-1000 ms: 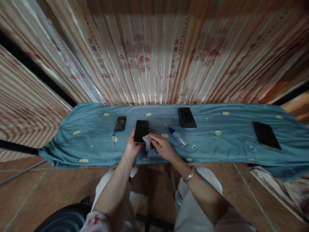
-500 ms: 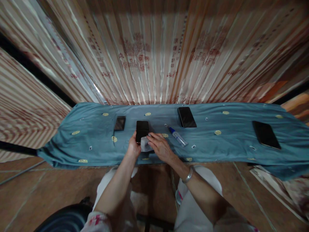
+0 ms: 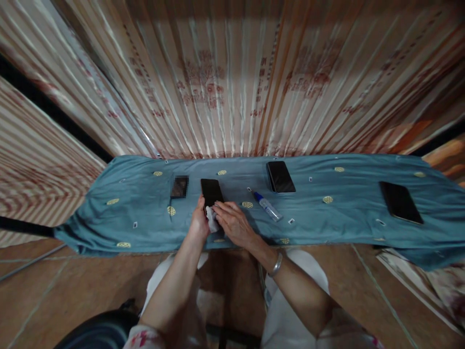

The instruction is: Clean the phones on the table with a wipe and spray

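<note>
A black smartphone [image 3: 212,191] is gripped along its left lower edge by my left hand [image 3: 199,219]. My right hand [image 3: 234,223] pinches a crumpled whitish wipe [image 3: 211,220] and presses it on the phone's lower part, which the wipe and fingers cover. Just right of my right hand, a clear bottle with a blue cap [image 3: 268,206] lies on the teal cloth. Left of the phone there is a small dark item [image 3: 179,187], blurred out by pixels.
A teal cloth [image 3: 145,228] with yellow patches covers the long narrow surface. Stacked dark phone-like devices [image 3: 281,177] lie beyond the bottle, and another dark device [image 3: 400,202] lies far right. A striped curtain [image 3: 232,87] hangs behind. A black round seat [image 3: 101,329] stands lower left.
The phone has turned slightly and shifted a little left. My right hand has slid left with the wipe, which is now more bunched up.
</note>
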A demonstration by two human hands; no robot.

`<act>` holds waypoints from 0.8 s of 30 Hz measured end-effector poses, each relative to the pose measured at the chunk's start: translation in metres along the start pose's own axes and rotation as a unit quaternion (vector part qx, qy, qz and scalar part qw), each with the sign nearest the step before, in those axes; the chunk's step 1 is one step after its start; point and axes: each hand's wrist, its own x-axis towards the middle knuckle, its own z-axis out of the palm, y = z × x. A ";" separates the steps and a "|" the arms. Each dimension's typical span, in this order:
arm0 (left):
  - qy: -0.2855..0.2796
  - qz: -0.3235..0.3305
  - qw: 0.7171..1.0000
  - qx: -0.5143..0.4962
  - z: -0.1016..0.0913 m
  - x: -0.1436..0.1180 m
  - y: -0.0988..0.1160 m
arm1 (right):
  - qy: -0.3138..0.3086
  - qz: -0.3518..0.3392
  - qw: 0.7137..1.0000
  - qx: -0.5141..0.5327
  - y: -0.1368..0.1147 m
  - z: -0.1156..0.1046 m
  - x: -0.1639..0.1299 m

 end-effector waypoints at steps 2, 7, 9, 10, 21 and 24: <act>0.009 0.041 0.999 -0.017 0.004 -0.003 0.002 | 0.005 0.010 1.000 -0.004 0.002 0.000 -0.001; 0.002 0.013 1.000 0.005 0.007 -0.012 -0.005 | -0.010 -0.003 1.000 -0.001 0.000 0.005 -0.005; -0.017 -0.011 1.000 0.015 0.006 -0.017 -0.009 | -0.016 -0.014 1.000 -0.004 -0.001 0.006 -0.004; -0.027 -0.016 0.999 0.016 0.006 -0.019 -0.011 | -0.016 -0.016 1.000 -0.007 -0.001 0.007 -0.003; -0.053 -0.022 0.998 0.040 0.007 -0.029 -0.026 | 0.031 -0.011 0.999 -0.041 0.018 0.009 0.017; -0.053 -0.001 0.997 0.051 0.005 -0.027 -0.028 | 0.025 -0.017 0.999 -0.025 0.018 0.011 0.018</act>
